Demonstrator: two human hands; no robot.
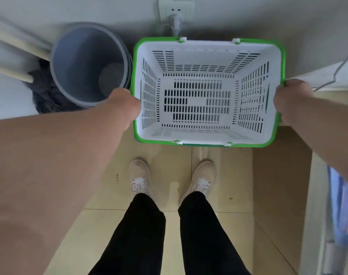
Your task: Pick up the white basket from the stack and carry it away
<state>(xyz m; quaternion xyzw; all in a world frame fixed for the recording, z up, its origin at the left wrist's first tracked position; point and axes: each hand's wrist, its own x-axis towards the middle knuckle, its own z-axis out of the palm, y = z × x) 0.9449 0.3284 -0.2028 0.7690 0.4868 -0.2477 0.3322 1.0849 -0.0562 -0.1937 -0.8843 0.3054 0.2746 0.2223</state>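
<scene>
A white slotted basket (206, 46) with a green rim sits in front of my feet, close to the wall, seen from straight above. More green edging shows under its near side, so it seems nested on a stack. My left hand (124, 105) is closed on the basket's left rim. My right hand (291, 100) is closed on the right rim. Both sets of fingers are hidden under the edges. The basket is empty inside.
A grey bucket (89, 64) stands just left of the basket, with a dark mop head (48, 98) and wooden poles beside it. A wall socket (176, 8) with a plug is behind. A white desk edge (327, 76) and a brown panel lie to the right.
</scene>
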